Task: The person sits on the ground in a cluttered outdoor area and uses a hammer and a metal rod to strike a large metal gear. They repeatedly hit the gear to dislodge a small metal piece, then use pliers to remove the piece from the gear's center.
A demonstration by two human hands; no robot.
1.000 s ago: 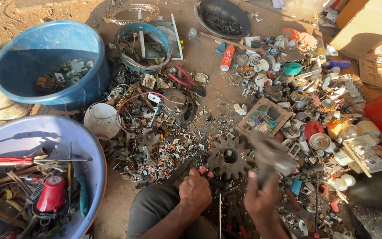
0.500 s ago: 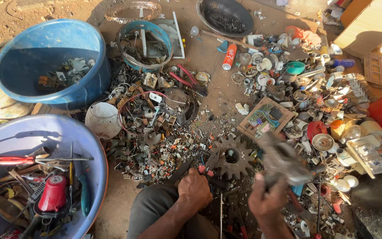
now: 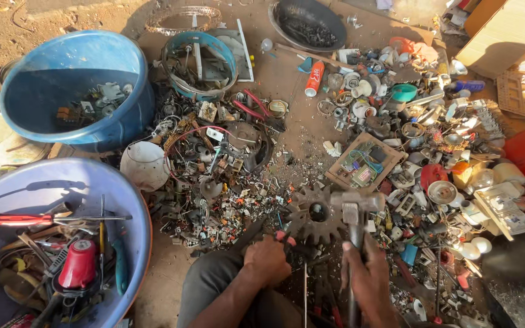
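Dirt ground strewn with scrap: the right hand grips a hammer over the toothed gear, the left hand closed on red-handled pliers. Strike squarely, fingers clear.

- Blue tub, far left, holding a few scrap parts.
- Pale basin, near left, holding a red-handled screwdriver and tools.
- Orange spray can, far centre, lying on the dirt.
- Circuit board, right of centre.
- Cardboard box, far right.
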